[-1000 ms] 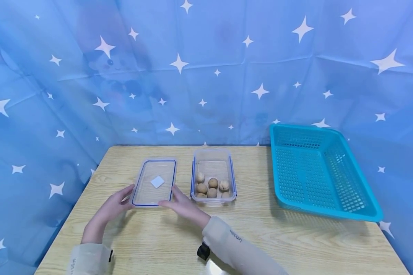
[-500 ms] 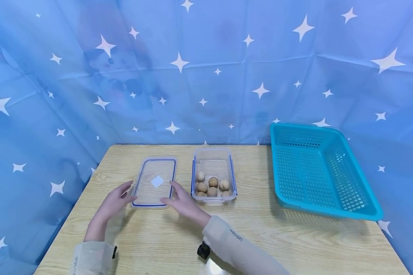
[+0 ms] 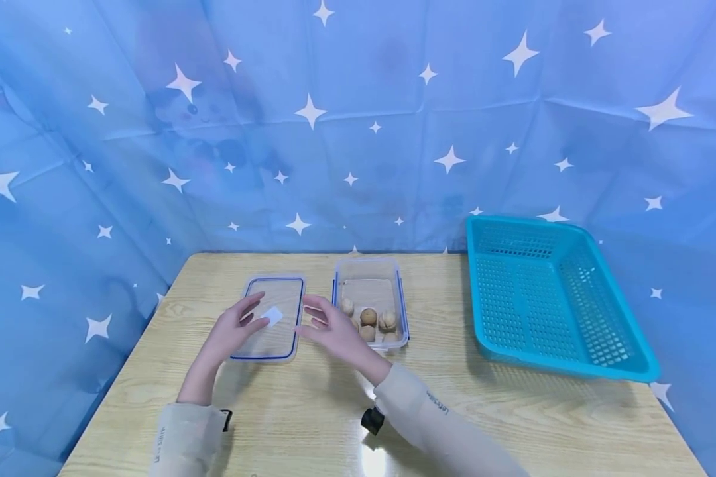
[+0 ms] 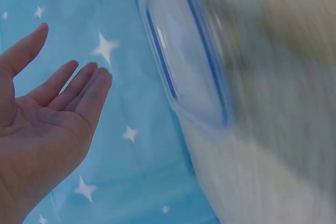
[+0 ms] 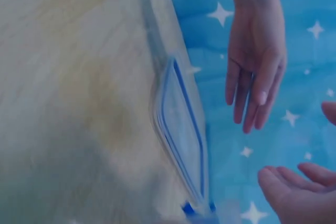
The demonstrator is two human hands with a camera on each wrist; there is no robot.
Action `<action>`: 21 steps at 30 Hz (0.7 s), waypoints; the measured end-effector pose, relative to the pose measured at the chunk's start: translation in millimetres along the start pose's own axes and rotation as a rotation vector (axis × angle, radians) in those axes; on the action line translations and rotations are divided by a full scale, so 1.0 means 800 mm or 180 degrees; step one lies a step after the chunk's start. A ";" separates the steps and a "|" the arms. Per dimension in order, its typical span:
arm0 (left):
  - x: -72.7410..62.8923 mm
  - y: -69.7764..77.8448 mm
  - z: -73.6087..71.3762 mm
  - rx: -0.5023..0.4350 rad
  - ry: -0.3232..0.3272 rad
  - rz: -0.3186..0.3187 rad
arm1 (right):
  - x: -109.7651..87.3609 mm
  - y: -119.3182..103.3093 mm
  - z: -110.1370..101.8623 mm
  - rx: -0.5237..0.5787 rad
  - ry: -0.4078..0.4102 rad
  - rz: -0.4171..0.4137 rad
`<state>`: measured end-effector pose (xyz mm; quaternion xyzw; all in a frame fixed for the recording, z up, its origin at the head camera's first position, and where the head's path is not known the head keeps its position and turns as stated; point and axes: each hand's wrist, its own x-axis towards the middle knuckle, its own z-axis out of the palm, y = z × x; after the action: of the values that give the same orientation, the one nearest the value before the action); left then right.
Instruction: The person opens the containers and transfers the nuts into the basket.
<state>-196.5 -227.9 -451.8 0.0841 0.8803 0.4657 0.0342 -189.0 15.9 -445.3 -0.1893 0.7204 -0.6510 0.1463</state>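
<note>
Head view: two bare hands are positioned above a wooden table, near a rectangular lid (image 3: 277, 341). The lid lies flat on the table, left of a matching storage container (image 3: 366, 291). It is clear plastic with rounded corners; a blue sealing line follows its perimeter, and a white square label (image 3: 272, 316) sits at an angle near its centre.

Left hand (image 3: 229, 334): located over the lid's left side, clear of its surface. The fingers lie close together, slightly bent; the thumb stands apart. Nothing is held.

Right hand (image 3: 337, 331): located between lid and container, covering the container's near left corner from this angle. The fingers are gently bent, the thumb is separate, and the grasp is unloaded. Both wrist views show a gap between the two hands; the lid appears blurred in the left one.

Container: transparent, deep, rectangular, with blue strips along its long sides. Several round walnuts (image 3: 368, 317) with rough tan shells gather in its near half; one is paler.

Surroundings: the table (image 3: 298, 417) has a pale, wavy wood grain. A turquoise plastic basket (image 3: 522, 311) with perforated walls and floor rests at the right. Behind hangs a creased blue curtain (image 3: 358, 86) printed with white four-pointed stars.
</note>
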 end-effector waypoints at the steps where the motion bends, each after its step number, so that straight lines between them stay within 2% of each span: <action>1: 0.004 0.003 0.006 -0.0049 0.0003 0.0035 | 0.000 -0.001 -0.006 -0.0033 0.0037 -0.0011; 9: 0.026 0.029 0.057 -0.0499 -0.0030 0.0248 | -0.004 -0.002 -0.050 -0.0255 0.0342 -0.0070; 16: 0.034 0.045 0.104 -0.0814 -0.0194 0.0262 | -0.010 0.009 -0.078 -0.0360 0.0588 -0.0035; 21: 0.036 0.049 0.131 -0.0894 -0.0370 0.0222 | -0.010 0.018 -0.094 -0.0417 0.0755 -0.0052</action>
<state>-205.6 -115.5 -478.1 0.1359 0.7996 0.5794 0.0803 -217.9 87.3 -451.3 -0.1260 0.7721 -0.6215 0.0420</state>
